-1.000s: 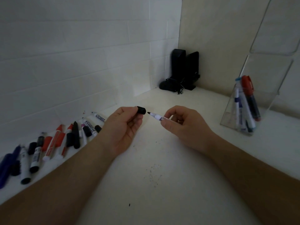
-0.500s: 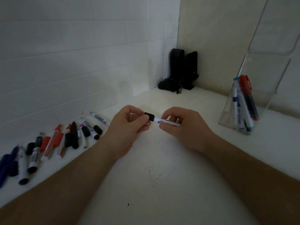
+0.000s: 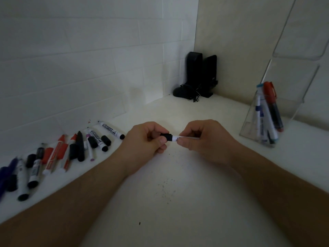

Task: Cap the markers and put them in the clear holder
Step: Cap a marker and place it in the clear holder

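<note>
A thin white marker (image 3: pixel 175 138) is held level above the white table between both hands. My left hand (image 3: pixel 146 139) pinches its black cap (image 3: pixel 167 136), which sits on the marker's tip. My right hand (image 3: pixel 204 138) grips the white barrel; most of the barrel is hidden by the fingers. The clear holder (image 3: pixel 252 122) stands at the right and contains a red-capped marker (image 3: pixel 271 97) and a couple of white ones with blue print. Several loose markers and caps (image 3: pixel 74 150) lie in a row at the left along the wall.
Two black speakers (image 3: pixel 201 75) with a tangle of cable stand in the far corner. A white brick wall runs along the left, a beige wall along the back. Small dark specks mark the table (image 3: pixel 165 189) below my hands.
One second ago the cap and the bare tip were apart. My hands have come together and the cap is now pushed onto the marker's tip.
</note>
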Available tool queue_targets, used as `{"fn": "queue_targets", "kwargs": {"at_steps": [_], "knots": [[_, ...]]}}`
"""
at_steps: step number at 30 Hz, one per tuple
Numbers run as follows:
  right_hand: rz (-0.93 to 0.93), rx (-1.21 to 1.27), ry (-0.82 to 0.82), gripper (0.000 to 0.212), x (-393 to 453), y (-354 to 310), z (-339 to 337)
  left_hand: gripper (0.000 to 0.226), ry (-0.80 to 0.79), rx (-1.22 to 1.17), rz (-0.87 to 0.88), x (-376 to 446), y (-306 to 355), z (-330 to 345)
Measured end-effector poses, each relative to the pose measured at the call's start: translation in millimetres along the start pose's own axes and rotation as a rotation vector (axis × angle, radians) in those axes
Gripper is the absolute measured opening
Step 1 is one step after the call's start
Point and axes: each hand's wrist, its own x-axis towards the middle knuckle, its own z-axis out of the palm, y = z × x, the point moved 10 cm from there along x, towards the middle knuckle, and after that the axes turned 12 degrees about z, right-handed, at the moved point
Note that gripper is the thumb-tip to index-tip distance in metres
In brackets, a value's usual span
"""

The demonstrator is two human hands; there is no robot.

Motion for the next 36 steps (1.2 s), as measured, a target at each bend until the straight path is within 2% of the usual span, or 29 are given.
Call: {"fn": "queue_targets", "kwargs": {"at_steps": [3,7,11,13,17,18,20,22,25,29,34,36], "knots": [[-0.006,-0.107,-0.023,0.02,0,3,0,0.015,0.001,0.075,0.034,2,1,2],[-0.048,-0.518,0.002,0.018,-4,-7,5,0.018,-0.039,0.343,0.144,7,12,13],[-0.066,-0.572,0.095,0.029,-11,-28,-13,0.038,0.008,0.284,0.084,5,19,11],[-0.11,-0.51,0.187,0.028,-21,-51,-50,0.041,-0.038,0.312,0.041,0,20,15],[-0.114,-0.301,0.539,0.012,-59,-84,-179,0.012,-0.272,0.571,-0.03,-2,27,45],[-0.099,-0.274,0.604,0.009,-67,-83,-206,0.009,-0.303,0.564,-0.072,0,32,55],[-0.039,-0.286,0.656,0.006,-73,-69,-239,0.011,-0.322,0.403,-0.101,9,52,80],[0.03,-0.357,0.647,0.006,-71,-44,-252,0.012,-0.311,0.274,-0.057,17,85,110],[0.119,-0.466,0.618,0.014,-66,-12,-253,0.018,-0.319,0.275,0.022,23,120,146],[0.21,-0.475,0.484,0.04,-58,19,-227,0.046,-0.305,0.305,0.065,24,137,175],[0.226,-0.616,0.477,0.031,-52,32,-214,0.073,-0.255,0.146,0.076,26,146,199],[0.209,-0.757,0.402,0.031,-53,33,-203,0.079,-0.272,0.124,0.064,28,142,206]]}}
